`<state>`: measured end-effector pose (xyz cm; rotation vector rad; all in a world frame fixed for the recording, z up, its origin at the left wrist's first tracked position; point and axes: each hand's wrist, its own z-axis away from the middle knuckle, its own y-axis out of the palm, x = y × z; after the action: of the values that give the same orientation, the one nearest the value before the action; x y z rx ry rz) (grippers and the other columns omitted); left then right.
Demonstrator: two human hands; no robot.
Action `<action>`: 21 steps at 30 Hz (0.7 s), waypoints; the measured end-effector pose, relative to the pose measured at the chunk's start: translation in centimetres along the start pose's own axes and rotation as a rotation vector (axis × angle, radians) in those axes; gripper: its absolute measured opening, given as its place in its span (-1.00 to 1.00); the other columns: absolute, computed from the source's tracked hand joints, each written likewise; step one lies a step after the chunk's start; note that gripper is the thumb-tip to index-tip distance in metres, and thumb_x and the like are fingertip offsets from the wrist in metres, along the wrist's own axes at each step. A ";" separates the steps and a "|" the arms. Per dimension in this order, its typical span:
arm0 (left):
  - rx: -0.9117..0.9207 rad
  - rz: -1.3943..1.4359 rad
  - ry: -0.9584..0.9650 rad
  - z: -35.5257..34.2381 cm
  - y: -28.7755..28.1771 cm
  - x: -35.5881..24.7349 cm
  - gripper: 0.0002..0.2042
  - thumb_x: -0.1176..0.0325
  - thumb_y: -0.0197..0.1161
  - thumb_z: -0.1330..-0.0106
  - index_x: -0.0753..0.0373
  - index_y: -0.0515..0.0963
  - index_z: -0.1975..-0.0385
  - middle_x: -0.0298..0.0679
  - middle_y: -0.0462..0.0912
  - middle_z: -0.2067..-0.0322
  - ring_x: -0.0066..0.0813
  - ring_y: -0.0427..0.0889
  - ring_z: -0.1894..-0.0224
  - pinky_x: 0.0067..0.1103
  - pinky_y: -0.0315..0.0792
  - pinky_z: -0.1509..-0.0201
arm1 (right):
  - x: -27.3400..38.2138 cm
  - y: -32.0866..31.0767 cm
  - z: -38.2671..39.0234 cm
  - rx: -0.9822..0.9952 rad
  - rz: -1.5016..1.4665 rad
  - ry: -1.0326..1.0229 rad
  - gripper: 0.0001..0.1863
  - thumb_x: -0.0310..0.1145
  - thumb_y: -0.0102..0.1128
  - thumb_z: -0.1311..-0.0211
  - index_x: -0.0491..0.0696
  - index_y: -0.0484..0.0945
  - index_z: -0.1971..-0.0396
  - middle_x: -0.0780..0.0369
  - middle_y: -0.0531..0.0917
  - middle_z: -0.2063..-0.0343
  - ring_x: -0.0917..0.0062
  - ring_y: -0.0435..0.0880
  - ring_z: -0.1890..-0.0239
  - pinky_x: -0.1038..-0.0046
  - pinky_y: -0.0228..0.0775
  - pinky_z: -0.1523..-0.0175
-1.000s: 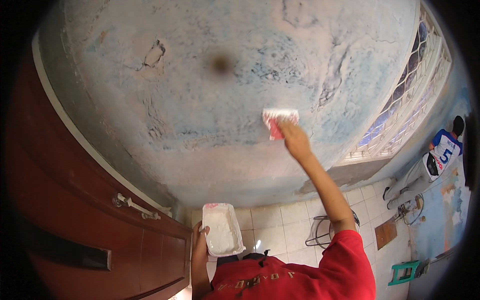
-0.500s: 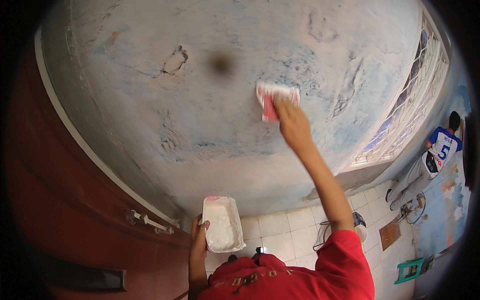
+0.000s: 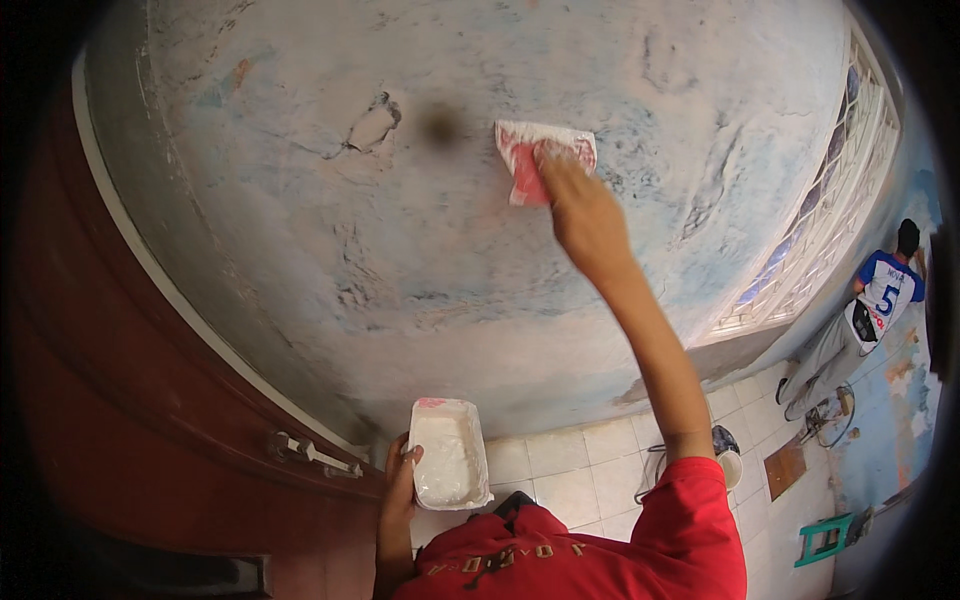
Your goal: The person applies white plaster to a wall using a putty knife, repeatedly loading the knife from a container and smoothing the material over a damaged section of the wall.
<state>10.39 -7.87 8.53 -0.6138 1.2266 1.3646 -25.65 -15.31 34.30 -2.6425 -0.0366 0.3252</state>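
My right hand (image 3: 583,205) is closed on a red plastic putty spreader (image 3: 530,178), whose wide edge is coated in white paste. The spreader lies against the patchy blue-grey wall (image 3: 480,250), near its upper middle. Part of the spreader is hidden behind my fingers. Low in front of me, my left hand (image 3: 400,480) grips the left side of a rectangular white tub (image 3: 483,450). White paste (image 3: 445,465) covers the inside of the tub, and a pink smear marks its far rim.
A dark red door (image 3: 180,400) with a metal handle (image 3: 315,455) stands at the left. To the right are a grilled window (image 3: 800,240), a white bucket (image 3: 730,468), a green stool (image 3: 825,540) and a co-worker (image 3: 885,290) facing another wall. White tiles (image 3: 565,495) cover the floor.
My right hand has moved the spreader up and slightly left along the wall. My left hand still holds the tub in nearly the same place.
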 end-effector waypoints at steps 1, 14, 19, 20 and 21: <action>-0.019 -0.011 -0.011 -0.3 -0.1 0.5 -0.42 0.21 0.25 -0.32 0.30 0.26 -0.29 -0.06 0.48 -0.10 -0.29 0.49 -0.14 -0.40 0.41 -0.17 | 0.2 2.3 3.1 0.086 0.031 0.059 -0.48 -0.50 0.05 -0.22 -0.15 0.41 -0.23 -0.02 0.56 -0.08 0.12 0.59 -0.02 0.21 0.44 -0.05; 0.018 -0.027 -0.023 -0.7 -1.1 -0.3 -0.42 0.24 0.24 -0.34 0.30 0.24 -0.30 -0.04 0.48 -0.10 -0.31 0.50 -0.14 -0.42 0.42 -0.17 | 1.2 -1.9 -1.5 -0.113 -0.028 0.018 -0.50 -0.61 0.04 -0.14 -0.04 0.52 -0.13 0.10 0.66 0.08 0.23 0.67 0.11 0.28 0.53 0.08; 0.051 0.008 -0.019 -1.3 -0.2 0.5 -0.42 0.22 0.24 -0.34 0.30 0.24 -0.30 -0.05 0.49 -0.10 -0.30 0.49 -0.14 -0.42 0.41 -0.17 | -0.2 0.0 -1.6 -0.054 0.033 -0.023 -0.61 -0.51 0.03 -0.17 -0.12 0.53 -0.03 0.11 0.65 0.23 0.25 0.66 0.23 0.29 0.50 0.18; 0.033 -0.002 -0.002 -1.2 -0.4 0.2 -0.42 0.22 0.24 -0.33 0.30 0.25 -0.29 -0.06 0.49 -0.10 -0.29 0.49 -0.14 -0.41 0.41 -0.17 | 0.8 1.6 1.0 -0.026 0.015 -0.028 -0.60 -0.50 0.05 -0.15 -0.14 0.53 -0.04 0.12 0.65 0.25 0.26 0.66 0.24 0.31 0.50 0.17; 0.046 0.001 0.000 -1.5 -0.4 0.7 -0.42 0.22 0.24 -0.33 0.30 0.25 -0.29 -0.06 0.49 -0.10 -0.29 0.49 -0.14 -0.41 0.41 -0.17 | 1.3 2.6 4.2 0.008 0.004 -0.033 -0.59 -0.50 0.07 -0.15 -0.15 0.53 -0.05 0.13 0.66 0.23 0.28 0.66 0.22 0.31 0.51 0.15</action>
<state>10.16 -9.06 7.28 -0.5803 1.2551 1.3335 -25.44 -15.60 29.17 -2.6296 -0.0410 0.3688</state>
